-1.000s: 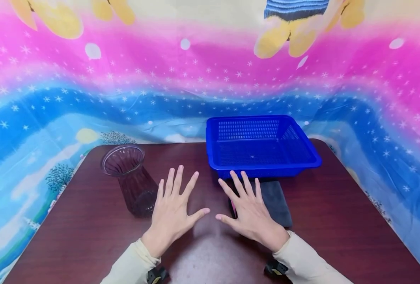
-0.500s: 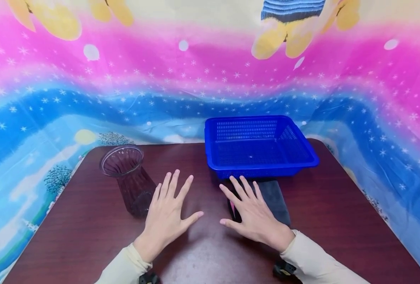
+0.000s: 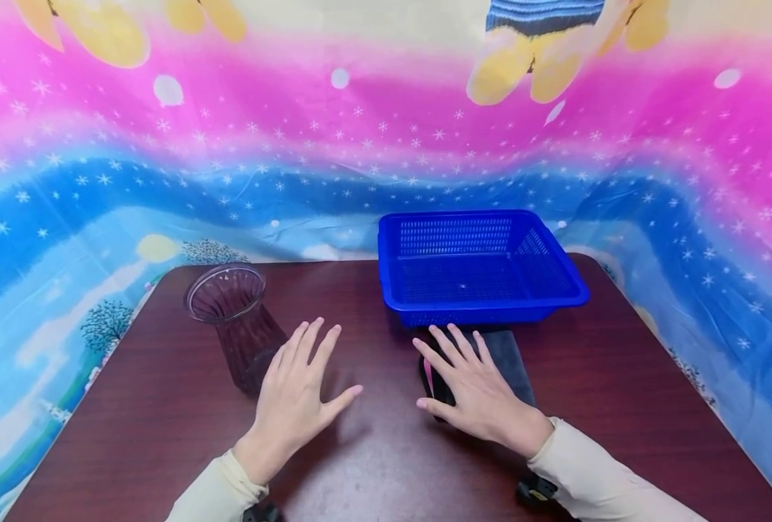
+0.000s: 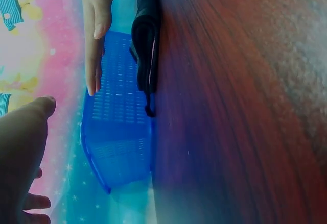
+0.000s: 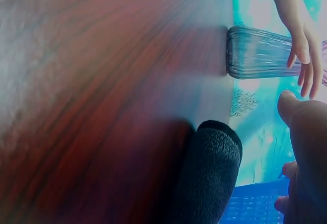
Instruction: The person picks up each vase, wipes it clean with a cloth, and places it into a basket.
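My left hand hovers above the table with fingers spread, holding nothing. Just behind it stands a clear ribbed glass vase with a flared rim; the hand covers part of its base in the head view. My right hand, likewise spread and holding nothing, is over a folded dark grey cloth with a black and pink edge. In the left wrist view the folded cloth lies on the tabletop, below and apart from the right hand. The right wrist view shows its fuzzy surface close up.
A blue plastic basket with perforated sides is at the back right of the brown wooden table, just behind the cloth. A colourful printed backdrop surrounds the table's far side and flanks.
Both hands have drawn apart, the left moving left and slightly nearer, the right moving right. Their fingers stay spread. Vase, cloth and basket stay where they were.
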The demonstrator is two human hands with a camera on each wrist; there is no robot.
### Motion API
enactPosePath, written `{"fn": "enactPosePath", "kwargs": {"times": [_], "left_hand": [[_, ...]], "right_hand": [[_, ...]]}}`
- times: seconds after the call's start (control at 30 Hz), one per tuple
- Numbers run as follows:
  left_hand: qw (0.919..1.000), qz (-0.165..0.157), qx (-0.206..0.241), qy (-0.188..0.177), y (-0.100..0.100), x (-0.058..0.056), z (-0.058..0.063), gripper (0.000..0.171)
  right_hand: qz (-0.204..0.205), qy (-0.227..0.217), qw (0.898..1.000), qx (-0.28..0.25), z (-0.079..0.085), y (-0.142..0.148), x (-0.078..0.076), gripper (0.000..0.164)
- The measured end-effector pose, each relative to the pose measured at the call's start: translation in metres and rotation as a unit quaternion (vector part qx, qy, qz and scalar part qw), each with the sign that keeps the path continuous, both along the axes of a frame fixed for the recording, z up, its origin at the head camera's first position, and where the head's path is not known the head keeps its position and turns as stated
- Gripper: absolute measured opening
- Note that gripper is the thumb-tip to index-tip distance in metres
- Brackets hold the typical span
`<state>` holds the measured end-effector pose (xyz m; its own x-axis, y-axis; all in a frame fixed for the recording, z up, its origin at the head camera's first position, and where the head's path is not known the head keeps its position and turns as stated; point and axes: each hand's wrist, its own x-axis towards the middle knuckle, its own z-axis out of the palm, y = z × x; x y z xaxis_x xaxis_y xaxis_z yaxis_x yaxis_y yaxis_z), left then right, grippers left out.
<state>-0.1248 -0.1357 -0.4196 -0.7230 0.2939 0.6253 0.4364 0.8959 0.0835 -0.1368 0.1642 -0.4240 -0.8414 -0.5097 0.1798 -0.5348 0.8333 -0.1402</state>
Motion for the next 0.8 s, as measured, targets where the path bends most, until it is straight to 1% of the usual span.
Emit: {"fn": "enactPosePath", "kwargs": {"times": [0.27, 0.43, 0.6, 0.8], "left_hand": [[0.9989, -0.016, 0.037, 0.024, -0.007, 0.003, 0.003, 0.078], [0.9979, -0.015, 0.055, 0.032, -0.014, 0.005, 0.005, 0.070], [0.9974, -0.010, 0.062, 0.036, -0.020, 0.006, 0.005, 0.066], [0.9963, -0.014, 0.068, 0.052, -0.024, 0.008, 0.003, 0.065]], "right_hand": [[0.006, 0.003, 1.000, 0.009, 0.001, 0.004, -0.004, 0.083], [0.009, -0.002, 1.000, 0.014, 0.000, 0.009, -0.007, 0.081], [0.004, -0.010, 1.000, 0.022, 0.001, 0.016, -0.008, 0.081], [-0.001, -0.014, 1.000, 0.023, 0.000, 0.025, -0.009, 0.081]]}}
